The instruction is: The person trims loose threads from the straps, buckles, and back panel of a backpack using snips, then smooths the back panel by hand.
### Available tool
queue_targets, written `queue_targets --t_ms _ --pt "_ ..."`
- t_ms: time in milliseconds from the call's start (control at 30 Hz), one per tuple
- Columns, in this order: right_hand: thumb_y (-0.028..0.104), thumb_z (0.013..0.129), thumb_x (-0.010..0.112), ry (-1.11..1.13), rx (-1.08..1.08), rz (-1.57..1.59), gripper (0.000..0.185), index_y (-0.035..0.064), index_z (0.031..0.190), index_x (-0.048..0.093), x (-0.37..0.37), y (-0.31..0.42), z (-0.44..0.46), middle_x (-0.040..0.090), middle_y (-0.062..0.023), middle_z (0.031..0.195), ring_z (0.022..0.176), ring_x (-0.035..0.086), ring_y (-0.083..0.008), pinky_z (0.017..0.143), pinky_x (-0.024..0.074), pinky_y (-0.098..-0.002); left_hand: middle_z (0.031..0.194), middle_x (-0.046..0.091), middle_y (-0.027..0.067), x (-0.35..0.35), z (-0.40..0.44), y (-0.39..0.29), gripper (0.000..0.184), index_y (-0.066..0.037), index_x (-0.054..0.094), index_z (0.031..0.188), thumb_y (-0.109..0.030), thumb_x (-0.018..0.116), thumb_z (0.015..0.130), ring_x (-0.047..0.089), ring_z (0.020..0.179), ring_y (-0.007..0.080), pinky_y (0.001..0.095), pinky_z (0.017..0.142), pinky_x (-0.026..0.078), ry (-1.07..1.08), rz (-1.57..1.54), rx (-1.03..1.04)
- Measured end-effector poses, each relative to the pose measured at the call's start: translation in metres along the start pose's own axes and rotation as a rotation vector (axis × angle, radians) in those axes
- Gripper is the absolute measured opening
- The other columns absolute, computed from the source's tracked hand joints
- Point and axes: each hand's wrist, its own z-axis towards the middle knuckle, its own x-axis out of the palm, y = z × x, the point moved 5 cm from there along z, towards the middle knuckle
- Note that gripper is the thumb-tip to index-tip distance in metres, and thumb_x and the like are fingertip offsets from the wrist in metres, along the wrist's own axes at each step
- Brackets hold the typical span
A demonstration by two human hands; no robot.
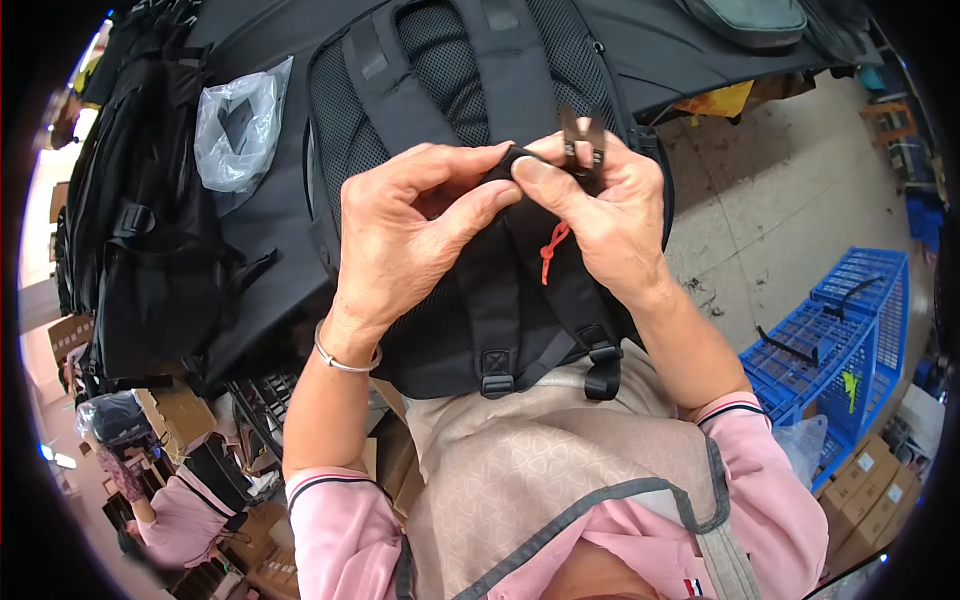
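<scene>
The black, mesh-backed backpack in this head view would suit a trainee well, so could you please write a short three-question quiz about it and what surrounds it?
1. Fill in the gap: The thin, knotted cord hanging below the bare right hand is ____ in colour.
2. Multiple choice: Which hand has the silver-coloured, rigid round bangle at its wrist? A) left hand; B) right hand; C) neither hand.
3. True or false: From the wearer's viewpoint, the clear, crumpled plastic lies to the left of the black, mesh-backed backpack.

Key: 1: orange-red. 2: A. 3: true.
</scene>
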Motion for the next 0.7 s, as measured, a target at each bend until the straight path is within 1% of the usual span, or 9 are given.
queue_targets --t_ms 167,200,233,300,467,533,600,633,700 --pt "0.008 0.092 0.075 -0.283 -0.206 0.081 0.006 0.0027 0.09 0.071 -0.039 0.008 -0.011 0.066 0.0001 0.082 0.07 0.058 -0.0058 0.062 0.0475 -0.0236 0.073 0.068 -0.0002 0.002 0.012 -0.038 0.015 0.003 0.071 0.086 -0.009 0.079 0.081 0.064 0.069 0.0037 0.0204 0.062 0.051 0.153 0.254 0.008" --pt "0.01 0.095 0.071 -0.368 -0.157 0.04 0.007 0.0027 0.093 0.07 -0.068 0.01 -0.008 0.064 0.0003 0.08 0.063 0.053 -0.0044 0.055 0.0424 -0.0209 0.071 0.066 -0.0012 -0.002 0.013 -0.035 0.014 0.002 0.069 0.083 -0.009 0.077 0.08 0.062 0.067 0.0034 0.0202 0.061 0.049 0.21 0.267 -0.065" --pt "0.009 0.098 0.067 -0.466 -0.162 0.298 0.007 0.0028 0.097 0.068 -0.103 0.002 -0.002 0.059 0.0023 0.075 0.057 0.047 -0.0032 0.049 0.0349 -0.0192 0.07 0.064 -0.0022 -0.012 0.014 -0.032 0.013 0.001 0.067 0.08 -0.009 0.076 0.08 0.06 0.066 0.0031 0.0199 0.059 0.048 0.268 0.279 -0.139" --pt "0.008 0.097 0.067 -0.558 -0.145 0.428 0.014 0.0099 0.085 0.06 -0.179 -0.009 0.009 0.048 0.0054 0.067 0.054 0.037 -0.0029 0.047 0.0274 -0.0209 0.066 0.056 -0.0044 -0.03 0.013 -0.029 0.017 -0.001 0.059 0.071 -0.01 0.071 0.08 0.055 0.062 0.0023 0.0189 0.056 0.043 0.409 0.086 -0.305" --pt "0.015 0.1 0.067 -0.59 -0.018 0.52 0.017 0.0132 0.086 0.056 -0.246 -0.039 0.01 0.052 0.0036 0.072 0.054 0.038 -0.0026 0.047 0.0271 -0.0202 0.086 0.07 0.0049 -0.004 -0.022 -0.007 0.021 0.004 0.071 0.106 -0.015 0.064 0.098 0.067 0.068 0.0081 0.0211 0.057 0.058 0.765 -0.281 -0.759" --pt "0.018 0.101 0.065 -0.576 0.049 0.545 0.015 0.0121 0.09 0.057 -0.244 -0.038 0.01 0.058 0.0006 0.079 0.054 0.038 -0.0017 0.046 0.0282 -0.0186 0.108 0.07 0.0083 0.019 -0.039 0.001 0.022 0.0 0.07 0.113 -0.011 0.063 0.096 0.071 0.082 0.0142 0.0247 0.065 0.06 0.943 -0.052 -0.58" --pt "0.022 0.102 0.064 -0.5 0.135 0.549 0.015 0.0109 0.094 0.058 -0.231 -0.029 0.011 0.064 -0.0028 0.087 0.054 0.038 -0.0005 0.045 0.0296 -0.0167 0.13 0.063 0.0094 0.036 -0.067 0.009 0.029 -0.005 0.07 0.118 -0.008 0.06 0.091 0.067 0.099 0.0195 0.0303 0.079 0.058 0.942 0.407 0.276" --pt "0.026 0.103 0.061 -0.412 0.174 0.557 0.017 0.009 0.101 0.06 -0.22 -0.035 0.013 0.068 -0.0069 0.096 0.053 0.037 0.0009 0.045 0.0317 -0.0147 0.14 0.057 0.0081 0.038 -0.073 -0.005 0.034 -0.009 0.07 0.12 -0.009 0.059 0.088 0.058 0.109 0.0227 0.036 0.092 0.051 1.025 0.628 0.38" --pt "0.029 0.104 0.059 -0.306 0.238 0.557 0.02 0.009 0.108 0.061 -0.19 -0.036 0.011 0.065 -0.0034 0.089 0.055 0.042 0.0008 0.042 0.0309 -0.0144 0.14 0.058 0.0057 0.042 -0.084 -0.007 0.036 -0.01 0.07 0.122 -0.017 0.058 0.089 0.056 0.11 0.0221 0.0399 0.1 0.045 1.085 0.712 0.49"
